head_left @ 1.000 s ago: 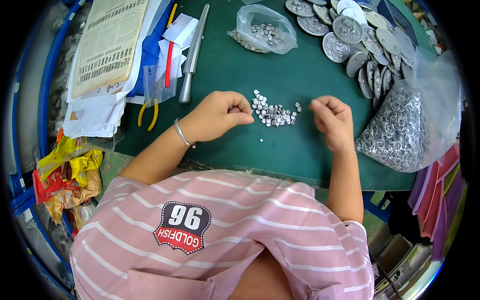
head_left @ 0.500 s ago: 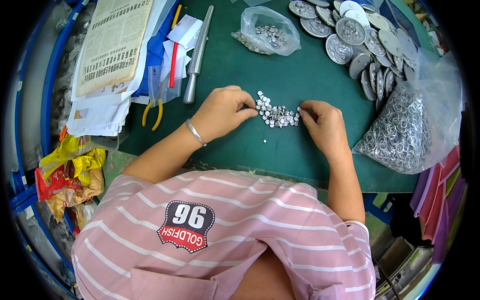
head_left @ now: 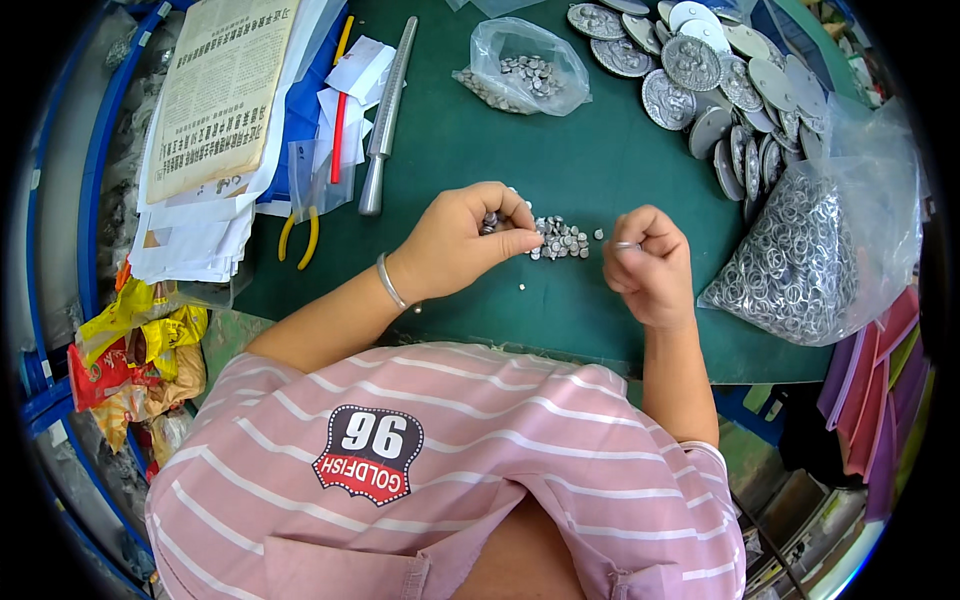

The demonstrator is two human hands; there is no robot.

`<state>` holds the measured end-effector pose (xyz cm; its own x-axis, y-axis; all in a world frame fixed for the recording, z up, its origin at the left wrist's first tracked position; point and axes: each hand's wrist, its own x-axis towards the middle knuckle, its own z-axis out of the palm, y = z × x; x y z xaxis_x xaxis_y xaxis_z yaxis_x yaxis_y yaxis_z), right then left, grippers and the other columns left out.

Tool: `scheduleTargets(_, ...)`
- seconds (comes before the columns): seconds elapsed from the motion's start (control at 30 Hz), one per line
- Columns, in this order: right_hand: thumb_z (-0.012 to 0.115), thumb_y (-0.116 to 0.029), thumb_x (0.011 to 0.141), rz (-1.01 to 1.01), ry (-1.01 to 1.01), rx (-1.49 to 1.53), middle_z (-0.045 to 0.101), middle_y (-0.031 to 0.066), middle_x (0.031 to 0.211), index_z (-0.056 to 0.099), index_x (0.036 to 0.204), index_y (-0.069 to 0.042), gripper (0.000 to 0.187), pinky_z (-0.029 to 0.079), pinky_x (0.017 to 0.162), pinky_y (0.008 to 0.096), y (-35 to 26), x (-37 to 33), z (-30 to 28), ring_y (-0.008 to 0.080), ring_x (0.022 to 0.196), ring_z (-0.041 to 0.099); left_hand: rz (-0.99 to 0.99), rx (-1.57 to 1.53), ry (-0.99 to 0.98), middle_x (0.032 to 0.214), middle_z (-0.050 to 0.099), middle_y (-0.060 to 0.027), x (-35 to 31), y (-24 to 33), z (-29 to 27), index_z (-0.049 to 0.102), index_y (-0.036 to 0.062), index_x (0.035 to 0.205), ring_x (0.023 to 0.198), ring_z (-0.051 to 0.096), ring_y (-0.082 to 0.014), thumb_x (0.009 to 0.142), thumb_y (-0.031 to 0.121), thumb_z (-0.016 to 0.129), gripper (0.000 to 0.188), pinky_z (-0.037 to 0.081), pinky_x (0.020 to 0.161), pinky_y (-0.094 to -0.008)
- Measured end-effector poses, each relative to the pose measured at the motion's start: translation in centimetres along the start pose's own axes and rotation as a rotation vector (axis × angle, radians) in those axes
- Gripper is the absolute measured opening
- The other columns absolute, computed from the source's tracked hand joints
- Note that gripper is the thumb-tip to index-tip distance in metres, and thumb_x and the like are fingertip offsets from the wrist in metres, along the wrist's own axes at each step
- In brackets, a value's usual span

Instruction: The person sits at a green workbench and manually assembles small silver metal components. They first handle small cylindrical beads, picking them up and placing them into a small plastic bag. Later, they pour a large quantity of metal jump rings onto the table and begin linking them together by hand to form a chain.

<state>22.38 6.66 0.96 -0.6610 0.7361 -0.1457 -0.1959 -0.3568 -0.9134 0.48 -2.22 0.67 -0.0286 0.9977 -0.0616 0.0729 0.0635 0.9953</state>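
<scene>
Far left: newspaper (head_left: 225,100) on stacked papers, then yellow-handled pliers (head_left: 312,240), red stick (head_left: 338,140), tapered metal rod (head_left: 388,115), all lying apart from the hands. Left hand (head_left: 470,240) curled at the left side of the small silver discs (head_left: 565,242), thumb and fingertips close together; whether they pinch a disc, cannot tell. Some discs show inside its loop, on the table (head_left: 600,315) or held, unclear. Main pile lies loose between the two hands, one disc apart at its right, one pale bit (head_left: 521,287) in front. Judging progress: early or midway, plenty of discs loose, more in the clear bag (head_left: 530,70) beyond; no finished group can be made out. Right hand (head_left: 650,265) apart from the left, fingers curled in, silver band at one finger, worn or held cannot tell. Far right: heaped medallions (head_left: 692,62), bag of rings (head_left: 790,270).

Room: bare green between pile and bag, and in front down to the near edge. Rod limits left reach; rings bag crowds the right forearm.
</scene>
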Motion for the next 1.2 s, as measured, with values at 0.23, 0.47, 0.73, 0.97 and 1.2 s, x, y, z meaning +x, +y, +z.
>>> scheduleTargets(0.23,0.065,-0.008,0.083,-0.008,0.213,-0.812,0.060,0.0025,0.066,0.069,0.089,0.001,0.011,0.042,0.050,0.0260,-0.2,0.3,-1.2,0.0150,0.056,0.055,-0.318,-0.360,-0.032,0.083,0.062,-0.0022,0.2,0.7,-0.7,0.063,0.0004,0.097,0.064,0.052,-0.0064,0.082,0.004,0.068,0.016,0.042,0.059,-0.0203)
scheduleTargets(0.47,0.067,-0.005,0.079,-0.254,0.154,-1.291,0.060,0.0130,0.071,0.069,0.086,-0.004,0.008,0.046,0.057,0.0342,0.4,-0.2,-0.9,0.0269,0.060,0.058,0.203,0.281,0.133,0.080,0.065,-0.0060,0.2,-0.1,0.5,0.061,0.0009,0.106,0.069,0.060,-0.0117,0.078,0.002,0.069,0.029,0.047,0.063,-0.0222)
scheduleTargets(0.73,0.064,-0.001,0.079,-0.006,-0.005,-0.086,0.053,0.0050,0.063,0.060,0.085,-0.001,0.007,0.032,0.043,0.0222,0.1,-0.2,-0.5,0.0089,0.051,0.043,0.456,0.384,0.280,0.080,0.066,-0.0086,-0.4,-0.4,1.3,0.054,0.0008,0.100,0.068,0.062,-0.0126,0.075,0.001,0.073,0.031,0.048,0.060,-0.0232)
scheduleTargets(0.97,0.044,-0.032,0.094,0.057,-0.090,0.731,0.039,0.0018,0.058,0.041,0.067,-0.008,0.036,0.021,0.038,0.0218,-1.4,4.4,2.2,0.0094,0.043,0.029,0.162,-0.387,0.235,0.080,0.059,-0.0054,2.1,2.2,-0.4,0.054,0.0005,0.099,0.059,0.049,-0.0088,0.085,0.006,0.064,0.018,0.037,0.049,-0.0192)
scheduleTargets(1.2,0.045,-0.022,0.093,-0.266,0.346,0.655,0.043,0.0041,0.062,0.042,0.066,-0.010,0.029,0.038,0.064,0.0315,-4.4,13.8,7.6,0.0179,0.065,0.046,0.149,-0.807,0.605,0.088,0.058,-0.0063,11.6,5.4,-0.6,0.056,0.0007,0.096,0.076,0.052,-0.0125,0.091,0.010,0.050,0.013,0.043,0.067,-0.0257)
